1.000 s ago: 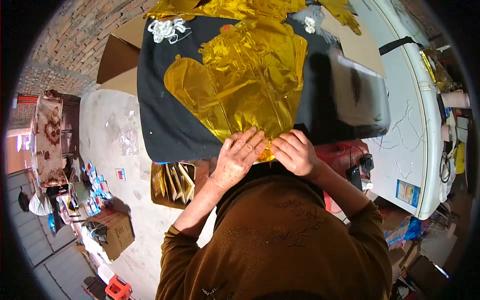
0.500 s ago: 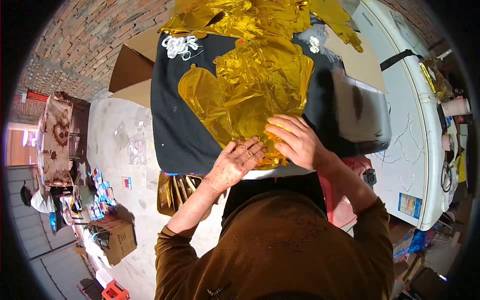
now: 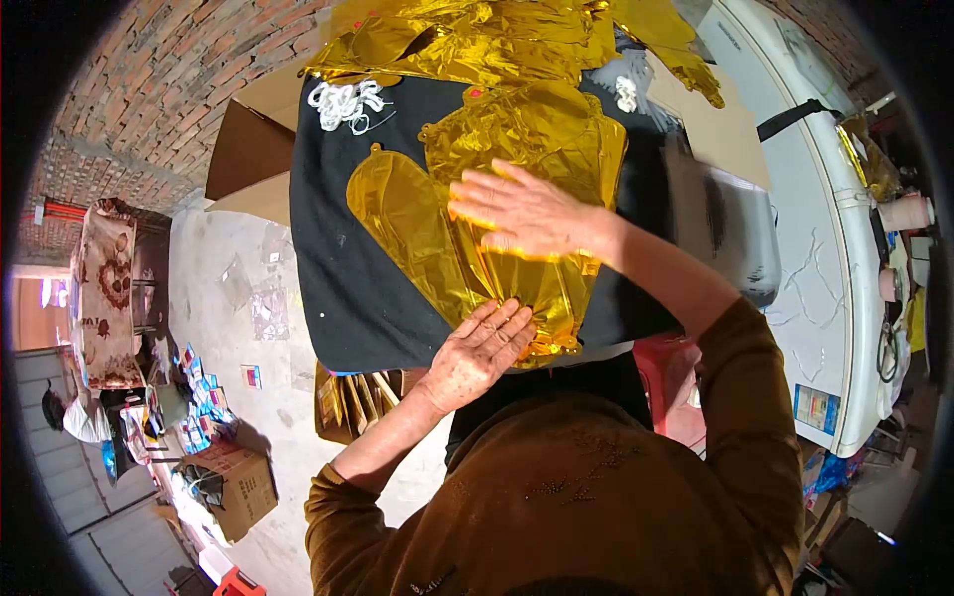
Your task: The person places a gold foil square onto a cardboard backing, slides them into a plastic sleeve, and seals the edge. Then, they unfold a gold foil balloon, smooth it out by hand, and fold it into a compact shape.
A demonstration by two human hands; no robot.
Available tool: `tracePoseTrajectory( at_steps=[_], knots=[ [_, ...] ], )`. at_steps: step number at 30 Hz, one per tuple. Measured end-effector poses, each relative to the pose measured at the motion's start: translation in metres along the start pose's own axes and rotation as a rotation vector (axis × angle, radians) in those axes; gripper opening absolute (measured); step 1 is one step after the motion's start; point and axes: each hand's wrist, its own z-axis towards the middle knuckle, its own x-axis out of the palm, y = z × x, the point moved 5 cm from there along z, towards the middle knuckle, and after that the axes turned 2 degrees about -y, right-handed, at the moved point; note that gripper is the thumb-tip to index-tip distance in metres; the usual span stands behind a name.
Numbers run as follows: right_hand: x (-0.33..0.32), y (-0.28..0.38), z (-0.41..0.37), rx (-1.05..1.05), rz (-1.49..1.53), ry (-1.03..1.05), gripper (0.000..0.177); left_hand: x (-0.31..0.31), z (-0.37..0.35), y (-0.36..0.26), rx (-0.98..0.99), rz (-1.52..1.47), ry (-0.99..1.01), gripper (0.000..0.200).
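Note:
A flat, shiny gold foil balloon lies creased on the black cloth, with a rounded lobe sticking out to its left. My left hand rests on its near end, fingers lying flat and pressing the foil, which gathers into folds there. Across the middle of the foil, my right hand is stretched out palm down, fingers straight and slightly apart. The hand hides part of the foil beneath it.
More gold foil balloons are piled at the far edge. White string lies at the far left of the cloth, with a smaller white bundle at right. A cardboard box stands left; a white appliance is at right.
My right hand has moved from the near end of the foil up and left onto its middle, its fingers straightening. My left hand stays at the near end.

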Motion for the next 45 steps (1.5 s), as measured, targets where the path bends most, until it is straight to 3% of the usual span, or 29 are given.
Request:
tracePoseTrajectory(
  at_steps=[6,9,16,21,25,26,29,30,33,35,40,45],
  knots=[
    [-0.001,-0.077,0.048,0.113,-0.035,0.043,0.064,0.000,0.002,0.000,-0.004,0.008,0.004,0.042],
    [-0.007,-0.100,0.065,0.106,0.016,-0.072,0.063,-0.002,0.003,0.000,-0.017,0.000,0.020,0.044],
    [-0.004,-0.139,0.091,0.137,-0.028,-0.123,0.063,-0.005,0.006,0.000,-0.017,-0.024,0.032,0.047],
    [-0.027,-0.132,0.100,0.309,-0.125,-0.004,0.063,-0.007,0.005,-0.001,-0.013,-0.012,0.037,0.047],
    [-0.024,-0.072,0.087,0.096,0.005,-0.181,0.064,-0.006,0.008,0.000,-0.048,-0.057,0.014,0.050],
    [-0.025,-0.064,0.084,0.023,0.019,-0.332,0.060,-0.007,0.009,0.000,-0.062,-0.073,0.009,0.052],
    [-0.023,-0.075,0.087,0.186,0.130,-0.385,0.055,-0.004,0.007,0.001,-0.051,-0.086,0.025,0.061],
    [-0.025,-0.081,0.088,0.216,0.205,-0.492,0.047,-0.004,0.007,0.001,-0.056,-0.098,0.025,0.064],
    [-0.024,-0.098,0.094,0.241,0.257,-0.421,0.040,-0.006,0.008,0.001,-0.064,-0.122,0.026,0.068],
    [-0.023,-0.102,0.098,0.225,0.283,-0.498,0.029,-0.005,0.008,0.002,-0.062,-0.120,0.031,0.069],
    [-0.026,-0.103,0.108,0.301,0.328,-0.461,0.017,-0.003,0.007,0.003,-0.066,-0.159,0.004,0.059],
    [-0.013,-0.109,0.117,0.332,0.276,-0.578,0.011,-0.008,0.011,0.004,-0.090,-0.171,-0.021,0.047]
  ],
)
